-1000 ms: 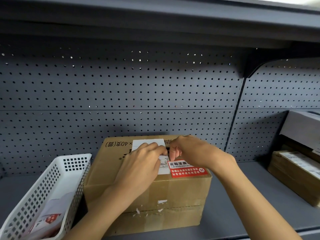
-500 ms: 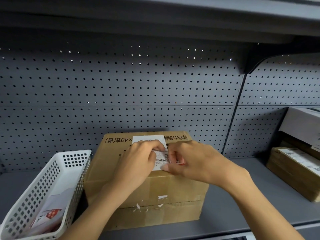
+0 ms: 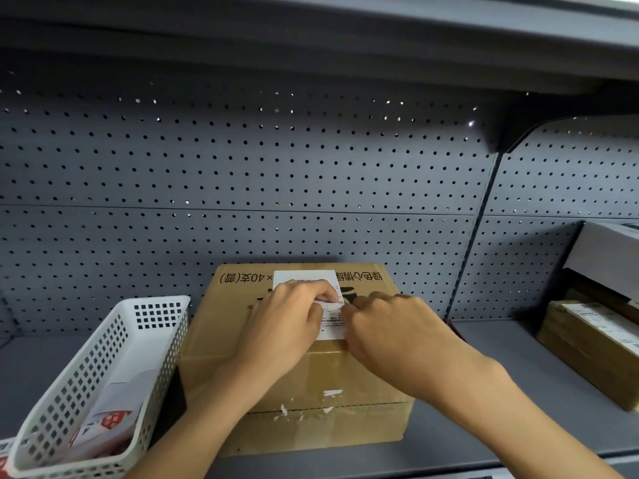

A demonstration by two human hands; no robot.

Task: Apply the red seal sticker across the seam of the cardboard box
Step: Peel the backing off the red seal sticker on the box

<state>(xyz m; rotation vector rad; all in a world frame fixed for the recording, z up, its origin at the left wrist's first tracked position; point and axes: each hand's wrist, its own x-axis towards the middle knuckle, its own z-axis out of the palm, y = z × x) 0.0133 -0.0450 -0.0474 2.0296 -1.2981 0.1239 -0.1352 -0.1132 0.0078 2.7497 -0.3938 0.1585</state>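
The cardboard box (image 3: 301, 375) stands mid-shelf, its back near the pegboard wall (image 3: 242, 174). A white basket (image 3: 103, 375) sits just beside its left side, leaving only a narrow dark gap there. To the right, bare shelf (image 3: 484, 357) lies open between the box and a stack of boxes (image 3: 594, 347) at the far right. Above the box there is open room up to the upper shelf (image 3: 311, 39). The left hand (image 3: 283, 326) and right hand (image 3: 390, 333) cover much of the box top.

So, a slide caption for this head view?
Both hands press on the white label atop a cardboard box.
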